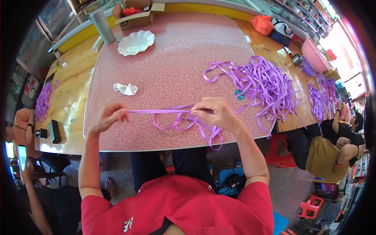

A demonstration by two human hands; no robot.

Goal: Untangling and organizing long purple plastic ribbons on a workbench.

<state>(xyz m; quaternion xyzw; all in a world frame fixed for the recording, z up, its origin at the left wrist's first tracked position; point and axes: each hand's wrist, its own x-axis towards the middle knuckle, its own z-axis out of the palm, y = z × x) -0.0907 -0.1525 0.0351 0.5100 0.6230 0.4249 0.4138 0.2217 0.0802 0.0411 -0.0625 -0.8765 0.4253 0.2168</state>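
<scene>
On the pink speckled tabletop (172, 74) lies one large, tangled heap of shiny purple ribbon (266, 88), off to the right; its strands overlap too much to count. One round teal disc (239, 94) lies at the heap's left edge. One crumpled white tissue (125, 89) lies left of centre, and one white plate with a scalloped rim (136, 42) sits farther back. Beyond the plate are one grey-green cylindrical bottle (102, 26) and one open brown cardboard box (135, 21). Two small black boxy objects, one oblong (54, 131) and one nearer a cube (41, 133), stand close together on the wooden surface (76, 98) at the left.

Both hands hold one flat length of purple satin ribbon (156, 111), stretched level above the near part of the tabletop. The left hand (111, 116) has its fingers curled, pinching the ribbon's left end at the fingertips. The right hand (216, 112) is closed more fully, with thumb and forefinger gripping the ribbon. Loose purple loops (184, 122) lie below the stretch, mostly beside the right hand.
</scene>
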